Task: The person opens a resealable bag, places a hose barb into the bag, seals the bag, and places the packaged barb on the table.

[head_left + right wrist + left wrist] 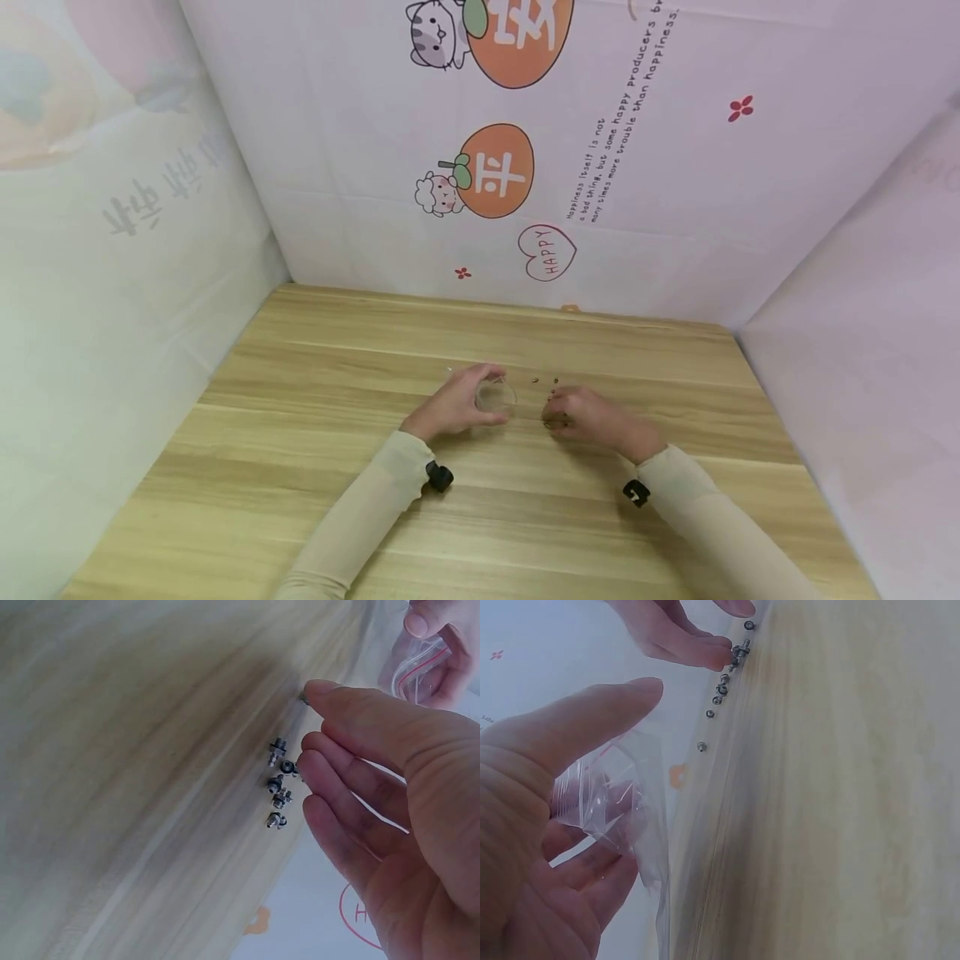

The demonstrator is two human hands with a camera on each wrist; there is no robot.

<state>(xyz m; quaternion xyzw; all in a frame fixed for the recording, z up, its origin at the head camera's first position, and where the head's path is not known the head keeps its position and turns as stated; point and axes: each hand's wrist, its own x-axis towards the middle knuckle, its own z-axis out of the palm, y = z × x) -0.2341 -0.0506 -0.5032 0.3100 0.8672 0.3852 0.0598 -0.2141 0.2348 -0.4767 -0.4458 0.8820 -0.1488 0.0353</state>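
Fingers (611, 891) of my left hand (459, 405) are curled round a clear plastic bag (649, 799). In the head view, my right hand (594, 417) is at 3 o'clock from the bag, its fingers bent down beside loose screws (277, 797) on the bench (262, 467); whether they pinch one, I cannot tell. A red heart (547, 252) shows on the wall (337, 167) at 1 o'clock from the bag.
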